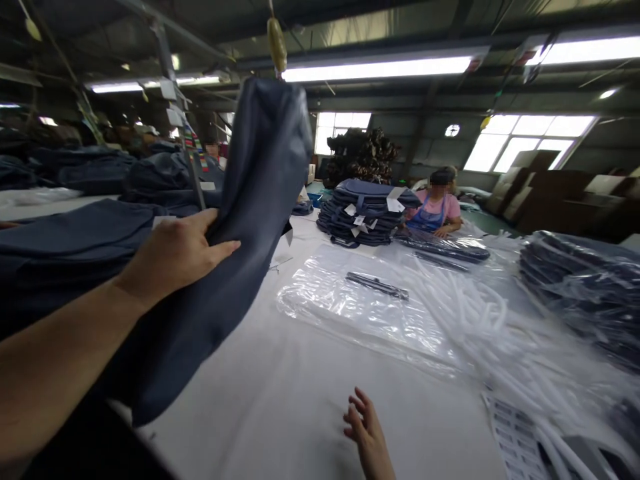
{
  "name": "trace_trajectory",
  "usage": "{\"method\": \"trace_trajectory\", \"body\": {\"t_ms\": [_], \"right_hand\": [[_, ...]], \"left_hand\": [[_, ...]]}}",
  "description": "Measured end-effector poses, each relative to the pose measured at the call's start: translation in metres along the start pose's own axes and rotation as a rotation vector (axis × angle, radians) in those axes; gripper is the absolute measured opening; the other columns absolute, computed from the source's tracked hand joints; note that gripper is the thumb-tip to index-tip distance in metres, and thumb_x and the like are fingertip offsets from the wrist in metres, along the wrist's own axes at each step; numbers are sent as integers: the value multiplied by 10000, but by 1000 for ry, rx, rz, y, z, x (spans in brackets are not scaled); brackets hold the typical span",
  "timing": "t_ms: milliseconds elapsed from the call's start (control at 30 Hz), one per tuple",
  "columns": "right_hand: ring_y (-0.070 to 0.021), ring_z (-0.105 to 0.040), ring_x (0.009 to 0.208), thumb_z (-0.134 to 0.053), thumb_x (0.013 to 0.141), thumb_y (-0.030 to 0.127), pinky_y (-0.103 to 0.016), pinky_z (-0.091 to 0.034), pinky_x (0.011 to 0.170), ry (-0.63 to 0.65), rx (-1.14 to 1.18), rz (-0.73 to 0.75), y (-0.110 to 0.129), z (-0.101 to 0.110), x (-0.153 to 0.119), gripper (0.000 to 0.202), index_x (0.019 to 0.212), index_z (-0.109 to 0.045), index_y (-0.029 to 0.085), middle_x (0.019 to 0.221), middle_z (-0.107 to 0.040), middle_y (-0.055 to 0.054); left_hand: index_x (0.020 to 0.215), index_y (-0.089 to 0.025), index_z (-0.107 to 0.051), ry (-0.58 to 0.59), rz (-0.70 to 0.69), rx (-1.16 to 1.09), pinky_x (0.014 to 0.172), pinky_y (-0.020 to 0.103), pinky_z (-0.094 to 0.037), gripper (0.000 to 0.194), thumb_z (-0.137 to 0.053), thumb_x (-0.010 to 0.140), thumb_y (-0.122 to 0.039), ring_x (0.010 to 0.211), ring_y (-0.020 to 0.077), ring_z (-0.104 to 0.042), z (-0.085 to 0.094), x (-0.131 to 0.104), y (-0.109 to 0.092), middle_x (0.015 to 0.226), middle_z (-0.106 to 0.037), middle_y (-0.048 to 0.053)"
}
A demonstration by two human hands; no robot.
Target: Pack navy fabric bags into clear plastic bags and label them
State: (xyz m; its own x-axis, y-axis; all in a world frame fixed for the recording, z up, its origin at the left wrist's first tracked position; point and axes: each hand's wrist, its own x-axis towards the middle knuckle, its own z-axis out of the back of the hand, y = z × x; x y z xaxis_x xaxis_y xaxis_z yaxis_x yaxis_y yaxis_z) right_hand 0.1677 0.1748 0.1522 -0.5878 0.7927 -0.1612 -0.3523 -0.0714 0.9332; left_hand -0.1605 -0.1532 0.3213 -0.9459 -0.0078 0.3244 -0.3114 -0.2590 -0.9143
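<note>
A dark blue bag (250,220) of smooth material is raised and tilted above the left part of the white table (300,407). My left hand (183,250) grips its near side, thumb and index finger showing against the material and the other fingers hidden. Low in the view, my right hand (367,427) is over the table with its fingers apart and slightly curled, touching nothing. Beyond it lie clear plastic bags (325,300), with a thin dark packet (377,285) on them.
Dark blue bags (75,233) are heaped at the left beside a metal pole (173,80). A labelled stack (360,210) stands at the back, near a seated person (433,207). White strips (475,300) and plastic-wrapped bags (585,287) lie at the right.
</note>
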Motion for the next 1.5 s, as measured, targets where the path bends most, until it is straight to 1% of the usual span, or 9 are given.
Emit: {"method": "trace_trajectory", "body": {"t_ms": [167, 367, 600, 800, 933, 1033, 1200, 1333, 1500], "right_hand": [[-322, -641, 988, -633, 586, 786, -502, -512, 843, -123, 471, -86, 63, 43, -16, 991, 1388, -359, 270, 1305, -540, -163], [-381, -579, 1126, -464, 532, 913, -583, -498, 881, -185, 571, -17, 73, 138, -55, 970, 1315, -491, 341, 1184, -649, -126], [-299, -668, 961, -872, 451, 354, -433, -548, 856, -446, 313, -170, 17, 172, -119, 906, 1259, -493, 202, 916, -718, -37], [-301, -664, 948, -846, 449, 415, -436, -547, 842, -603, 83, -111, 8, 195, -155, 962, 1286, -431, 188, 952, -693, -54], [-368, -526, 1168, -686, 660, 519, -567, -410, 1003, -793, -641, 240, 29, 191, -168, 735, 1262, -491, 146, 1184, -588, -169], [-304, -420, 1294, -540, 848, 408, -522, -340, 1088, -468, -1092, 622, 47, 146, -165, 489, 1281, -519, 182, 1347, -493, -155], [-336, -194, 1422, -572, 842, 521, -586, -226, 1130, 475, -1442, 582, 21, 86, -150, 654, 1433, -334, 370, 1560, -221, -46], [-389, -226, 1396, -537, 823, 627, -613, -294, 1079, 482, -1553, 756, -25, 96, -144, 765, 1471, -233, 357, 1555, -166, -98], [-333, -552, 1189, -609, 829, 508, -492, -474, 959, 240, -1520, 1211, -61, 106, -131, 617, 1391, -414, 344, 1346, -543, -91]], "left_hand": [[1287, -193, -563, 161, -696, 277, 911, 369, -529, 513, -637, 779, -183, 944, 281, -672, -34, -61, -24, 1080, -694, 89], [1233, -50, -570, 365, -1252, 64, 819, 339, -585, 415, -384, 862, -21, 967, 240, -671, -130, -216, 36, 1126, -672, 144], [1174, -183, -614, 453, -1238, 65, 682, 339, -572, 394, -423, 855, -51, 930, 263, -669, -164, -367, 115, 1119, -685, 57], [1239, -195, -582, 533, -1203, 7, 766, 378, -555, 426, -406, 875, -61, 1017, 297, -639, -156, -398, 106, 1196, -650, 64], [1249, -139, -577, 681, -1278, 54, 774, 376, -563, 370, -488, 890, -152, 1037, 310, -634, -150, -410, 74, 1221, -630, 117], [1249, -139, -579, 962, -1282, 3, 883, 371, -544, 403, -592, 861, -249, 1103, 289, -606, -132, -384, 66, 1251, -611, 117], [1373, -453, -391, 1212, -1043, 29, 1132, 635, -142, 622, -665, 831, -319, 1378, 323, -297, -102, -310, 120, 1464, -395, -16], [1409, -509, -222, 1286, -973, 109, 1109, 672, -108, 724, -601, 867, -215, 1374, 334, -286, -100, -305, 176, 1500, -311, -6], [1343, -570, -322, 1040, -953, 206, 1091, 701, -130, 966, -769, 653, -62, 1316, 348, -399, -112, -357, 207, 1431, -425, -52]]}}
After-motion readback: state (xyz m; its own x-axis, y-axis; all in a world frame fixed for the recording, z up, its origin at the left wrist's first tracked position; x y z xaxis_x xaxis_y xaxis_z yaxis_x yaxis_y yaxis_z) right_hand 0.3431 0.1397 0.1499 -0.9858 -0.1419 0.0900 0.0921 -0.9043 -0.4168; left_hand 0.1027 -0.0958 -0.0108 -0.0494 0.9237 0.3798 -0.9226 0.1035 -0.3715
